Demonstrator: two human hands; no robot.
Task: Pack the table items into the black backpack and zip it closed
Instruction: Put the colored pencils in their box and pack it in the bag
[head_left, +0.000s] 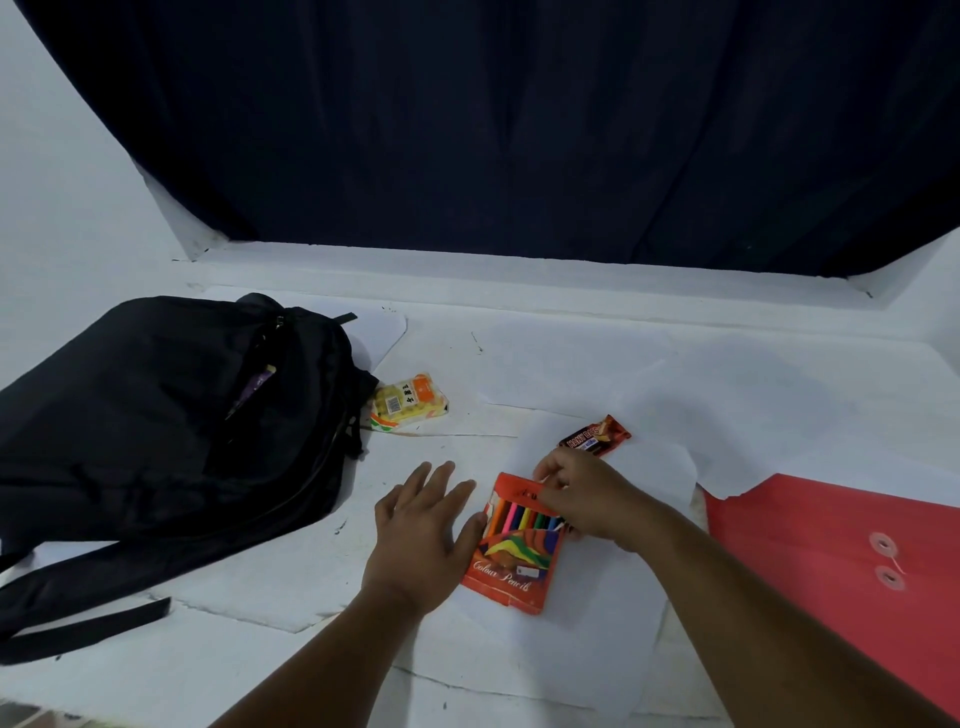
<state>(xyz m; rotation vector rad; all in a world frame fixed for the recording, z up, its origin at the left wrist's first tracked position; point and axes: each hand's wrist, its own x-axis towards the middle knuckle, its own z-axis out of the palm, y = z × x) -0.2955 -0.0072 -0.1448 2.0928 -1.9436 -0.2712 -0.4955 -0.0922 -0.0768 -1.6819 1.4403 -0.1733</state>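
Head view, looking down at a white paper-covered table (571, 364).

The box of colour pencils (519, 545) lies flat near the centre of the table, orange, its window showing the pencil row, its long axis running roughly from 12 to 6 o'clock.

Left hand (423, 535): comes in from 6 o'clock, forearm angled up toward 1 o'clock. Palm down, fingers straight and spread, pointing to about 12–1 o'clock. The thumb lies against the box's left edge; the rest of the hand is flat just beside the box at its 9 o'clock. It grasps nothing.

Right hand (592, 499): forearm enters from 4–5 o'clock. Back of the hand up, fingers curled over the box's upper right corner, pinching the top flap area. Fingertips partly hidden under the knuckles.

Black backpack (171, 415): lying on its side at 9 o'clock from the box, well apart from it. Top zip is parted, with a purple item showing in the gap. Straps trail toward 7 o'clock.

Yellow snack packet (410, 402): touching the backpack's right edge, at 11 o'clock from the box.

Chocolate bar (597, 435): just beyond the right hand's knuckles, at 1 o'clock from the box.

Red envelope (831, 545): at 3 o'clock, string-and-button closure visible, partly under white paper.
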